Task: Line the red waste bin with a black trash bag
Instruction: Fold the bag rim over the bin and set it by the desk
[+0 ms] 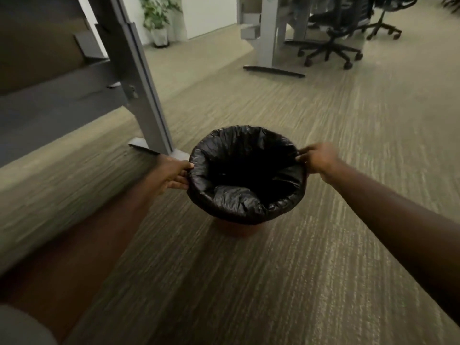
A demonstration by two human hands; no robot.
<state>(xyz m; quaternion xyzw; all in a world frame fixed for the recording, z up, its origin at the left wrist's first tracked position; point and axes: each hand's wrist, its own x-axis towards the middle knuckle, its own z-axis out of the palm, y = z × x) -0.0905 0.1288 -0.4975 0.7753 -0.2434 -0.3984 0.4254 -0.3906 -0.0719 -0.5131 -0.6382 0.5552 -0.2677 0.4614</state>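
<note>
The red waste bin point(235, 229) stands on the carpet in the middle of the head view; only a strip of its red wall shows below the bag. A black trash bag point(234, 200) sits inside it, folded over the whole rim and hanging down the outside. My left hand point(171, 174) grips the bag's folded edge at the bin's left side. My right hand point(317, 159) pinches the bag's edge at the right side of the rim. The bin's inside is dark.
A grey desk leg point(146, 95) and its foot stand just left of and behind the bin. Farther back are another desk base point(270, 41), black wheeled office chairs point(333, 38) and a potted plant point(158, 18). Carpet point(273, 282) surrounds the bin.
</note>
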